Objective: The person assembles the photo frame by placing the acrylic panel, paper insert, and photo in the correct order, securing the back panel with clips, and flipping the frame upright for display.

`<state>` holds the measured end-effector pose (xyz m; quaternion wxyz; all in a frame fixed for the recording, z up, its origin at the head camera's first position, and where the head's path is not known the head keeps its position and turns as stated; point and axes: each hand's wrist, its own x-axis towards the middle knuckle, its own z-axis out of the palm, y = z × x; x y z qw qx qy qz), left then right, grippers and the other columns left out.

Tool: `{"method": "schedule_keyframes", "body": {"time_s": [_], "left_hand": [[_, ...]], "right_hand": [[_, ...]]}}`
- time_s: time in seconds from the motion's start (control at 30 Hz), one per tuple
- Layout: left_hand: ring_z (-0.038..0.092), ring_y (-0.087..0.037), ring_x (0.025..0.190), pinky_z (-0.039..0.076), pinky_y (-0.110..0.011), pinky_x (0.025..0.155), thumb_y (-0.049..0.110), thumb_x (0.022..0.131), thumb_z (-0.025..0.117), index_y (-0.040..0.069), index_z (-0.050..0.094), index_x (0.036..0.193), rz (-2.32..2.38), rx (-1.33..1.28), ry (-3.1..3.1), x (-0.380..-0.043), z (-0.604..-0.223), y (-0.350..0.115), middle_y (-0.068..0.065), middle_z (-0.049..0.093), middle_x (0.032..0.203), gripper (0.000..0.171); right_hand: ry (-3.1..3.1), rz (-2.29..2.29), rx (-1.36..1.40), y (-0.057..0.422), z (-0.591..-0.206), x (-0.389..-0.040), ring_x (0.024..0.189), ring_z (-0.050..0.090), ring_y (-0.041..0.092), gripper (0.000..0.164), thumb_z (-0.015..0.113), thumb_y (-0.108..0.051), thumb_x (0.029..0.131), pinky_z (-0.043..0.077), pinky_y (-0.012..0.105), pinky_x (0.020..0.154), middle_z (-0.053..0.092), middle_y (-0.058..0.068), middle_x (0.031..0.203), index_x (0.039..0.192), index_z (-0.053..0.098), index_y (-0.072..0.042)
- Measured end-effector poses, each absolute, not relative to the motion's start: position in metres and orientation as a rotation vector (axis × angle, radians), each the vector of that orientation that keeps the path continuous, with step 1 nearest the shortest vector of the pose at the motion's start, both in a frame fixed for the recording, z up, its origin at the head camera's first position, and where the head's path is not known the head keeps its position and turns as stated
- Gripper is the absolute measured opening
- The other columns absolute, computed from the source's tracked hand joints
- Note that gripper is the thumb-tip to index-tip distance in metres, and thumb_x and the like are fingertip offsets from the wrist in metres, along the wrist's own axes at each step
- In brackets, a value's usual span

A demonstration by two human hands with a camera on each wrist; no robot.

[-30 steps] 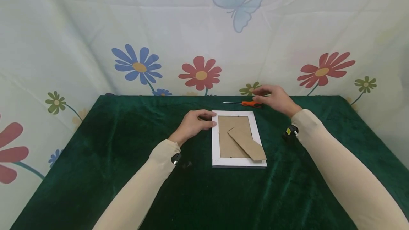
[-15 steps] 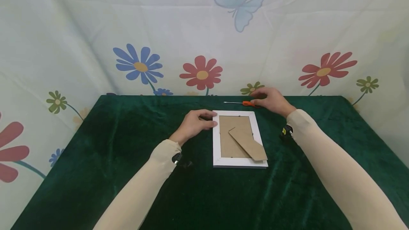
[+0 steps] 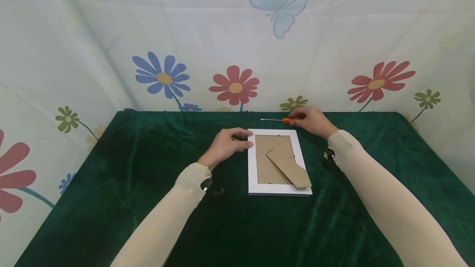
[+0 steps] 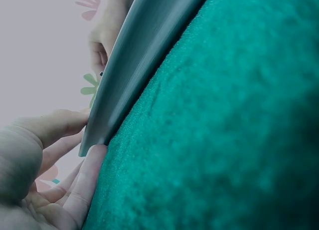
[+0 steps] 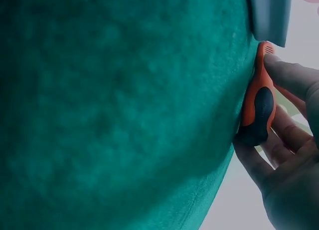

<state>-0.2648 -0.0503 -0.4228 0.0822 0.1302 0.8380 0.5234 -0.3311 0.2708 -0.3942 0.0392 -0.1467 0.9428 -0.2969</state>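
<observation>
A white picture frame [image 3: 252, 164] lies face down on the green cloth, its brown backing board [image 3: 272, 143] and slanting stand leg [image 3: 291, 170] upward. My left hand [image 3: 227, 145] holds the frame's left edge near the far corner; in the left wrist view, fingertips meet the frame's edge [image 4: 127, 65] above and below. Behind the frame lies a screwdriver [image 3: 285, 120] with an orange and black handle, its thin metal shaft pointing left. My right hand [image 3: 311, 119] pinches that handle [image 5: 255, 103], thumb on one side and fingers on the other.
Green velvety cloth [image 3: 111, 201] covers the table, whose far edge runs just behind the screwdriver. Beyond it hangs a pale curtain [image 3: 208, 24] printed with flowers and a butterfly. A strap with a small dark device [image 3: 328, 155] sits on the right wrist.
My right hand has moved left and down onto the screwdriver handle and now grips it. My left hand and the frame have stayed in place.
</observation>
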Motion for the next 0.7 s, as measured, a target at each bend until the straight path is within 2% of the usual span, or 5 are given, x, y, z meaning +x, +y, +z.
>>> {"method": "schedule_keyframes", "body": {"time_s": [0.7], "left_hand": [[0.072,-0.022,0.096,0.060,-0.040,0.095,0.024,0.096,0.083,0.017,0.074,0.134,1.573,0.388,2.508,-0.2646,-0.4230,-0.0493,-0.005,0.070,0.125,0.040]], "right_hand": [[2.964,-0.818,-0.433,0.2654,-0.3976,-0.3293,0.102,0.058,0.036,0.026,0.071,-0.012,0.104,0.054,0.050,0.091,0.067,0.023,0.118,0.124,0.072,0.005]]}}
